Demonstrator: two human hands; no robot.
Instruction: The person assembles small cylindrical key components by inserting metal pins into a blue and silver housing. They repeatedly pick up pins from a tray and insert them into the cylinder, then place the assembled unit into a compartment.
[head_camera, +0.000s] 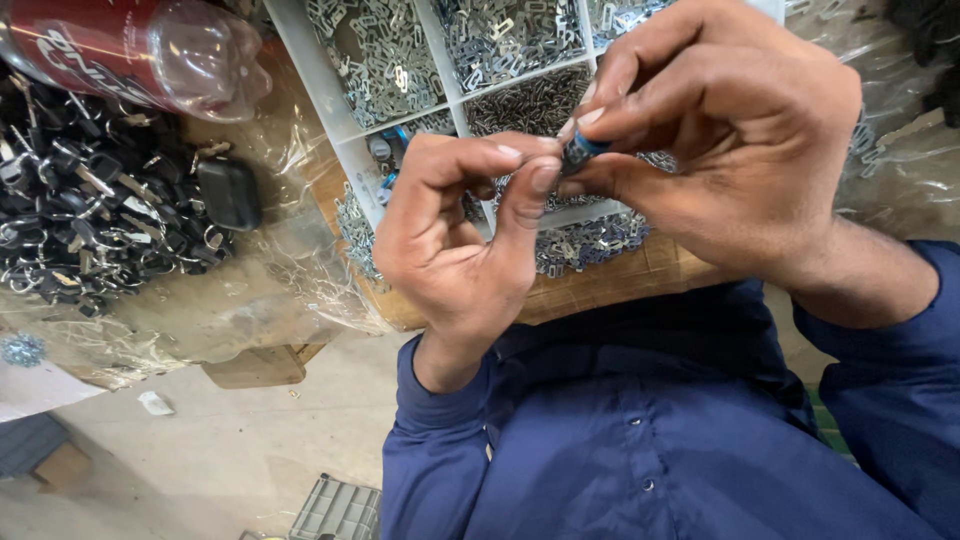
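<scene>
My left hand (455, 245) and my right hand (720, 150) meet in front of my chest, over the near edge of a white compartment tray (345, 135). Between their fingertips they pinch one small dark part with a blue tip (578, 150). My right thumb and forefinger close on it from the right. From the left, my left thumb and forefinger press against it. Most of the part is hidden by the fingers. Both sleeves are dark blue.
The tray holds several compartments of small silver metal pieces (500, 40). A pile of black car keys (90, 215) lies on clear plastic sheeting at left. A red plastic bottle (130, 50) lies at top left. Loose metal pieces (590, 245) sit on the wooden bench edge.
</scene>
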